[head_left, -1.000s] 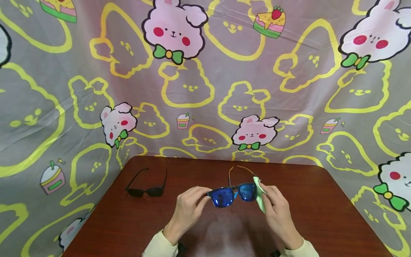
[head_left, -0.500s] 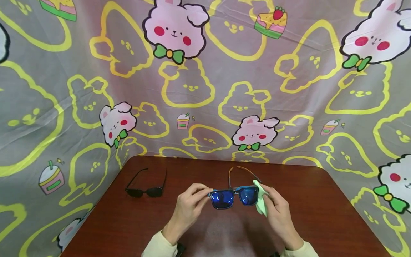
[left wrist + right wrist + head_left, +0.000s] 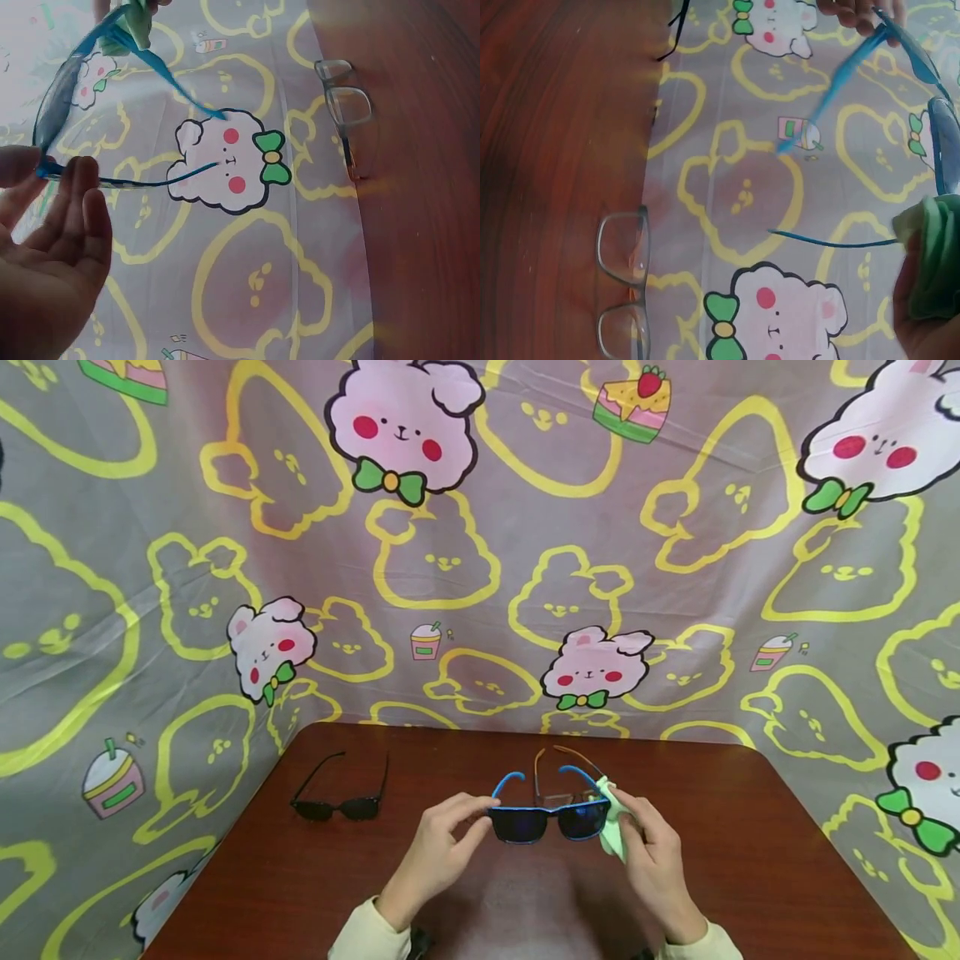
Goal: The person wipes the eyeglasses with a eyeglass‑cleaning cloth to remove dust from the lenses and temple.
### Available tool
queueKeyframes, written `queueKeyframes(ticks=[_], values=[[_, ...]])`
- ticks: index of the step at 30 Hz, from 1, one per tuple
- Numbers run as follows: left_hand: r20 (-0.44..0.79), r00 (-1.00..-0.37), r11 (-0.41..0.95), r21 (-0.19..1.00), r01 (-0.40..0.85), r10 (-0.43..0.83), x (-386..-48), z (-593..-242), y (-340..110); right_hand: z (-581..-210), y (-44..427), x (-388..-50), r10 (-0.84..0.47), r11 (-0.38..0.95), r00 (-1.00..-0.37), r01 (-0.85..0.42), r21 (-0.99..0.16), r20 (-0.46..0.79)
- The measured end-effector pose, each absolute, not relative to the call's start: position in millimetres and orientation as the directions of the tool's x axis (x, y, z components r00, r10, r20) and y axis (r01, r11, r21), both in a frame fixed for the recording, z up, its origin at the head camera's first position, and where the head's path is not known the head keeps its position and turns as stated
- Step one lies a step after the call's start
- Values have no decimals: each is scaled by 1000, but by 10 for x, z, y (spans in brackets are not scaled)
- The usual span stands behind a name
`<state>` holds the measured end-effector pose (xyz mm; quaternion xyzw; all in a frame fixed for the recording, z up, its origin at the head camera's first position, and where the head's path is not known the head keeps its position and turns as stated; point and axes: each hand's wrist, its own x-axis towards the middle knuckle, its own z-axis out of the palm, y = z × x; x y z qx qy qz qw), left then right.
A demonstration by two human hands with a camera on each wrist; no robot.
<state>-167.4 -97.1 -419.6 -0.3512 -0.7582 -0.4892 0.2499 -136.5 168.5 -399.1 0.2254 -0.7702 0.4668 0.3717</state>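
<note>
Blue-framed sunglasses (image 3: 551,811) are held up off the brown counter (image 3: 787,860), directly between the two hands. Their long axis runs left to right, close to level; both lenses face the person, and both arms are unfolded and point away toward the patterned fabric (image 3: 450,543).

Left hand (image 3: 442,839): thumb and fingers pinch the left hinge corner. Right hand (image 3: 648,843): clasps a folded green cloth (image 3: 613,835) at the opposite hinge corner, so that end is held with the cloth.

Governing relation: the cloth touches the frame's right end only, just beside the right lens. The right hand is therefore the nearer to that lens, and the left lens lies across the bridge, next to the left hand.

Clear-lens glasses (image 3: 331,91) rest on the counter beyond the held pair. Black sunglasses (image 3: 341,806) rest on the counter off to the left, well apart from both hands.

Limits of inspection: in the head view the held pair partly screens the clear-lens glasses. Cloth covers the right hinge, and the right wrist view cuts off part of that hand. Whether the dark lenses carry smudges cannot be told.
</note>
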Motion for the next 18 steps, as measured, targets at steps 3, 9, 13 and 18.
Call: queueKeyframes(ticks=[3, 9, 13, 18], values=[[650, -724, 245, 681, 690, 233, -1655, -4174, -954, -4023, 1690, -1402, -25, 460, -500, -774, -435, 865], [573, -805, 177, 786, 593, 154, -1524, -3951, -928, -4071, 1685, -1435, -59, 423, -413, -835, -352, 909], [528, -839, 162, 824, 543, 128, -1461, -3838, -920, -4069, 1685, -1433, -92, 436, -400, -839, -325, 912], [540, -834, 158, 819, 551, 111, -1475, -3834, -919, -4133, 1714, -1476, -148, 450, -359, -854, -260, 922]])
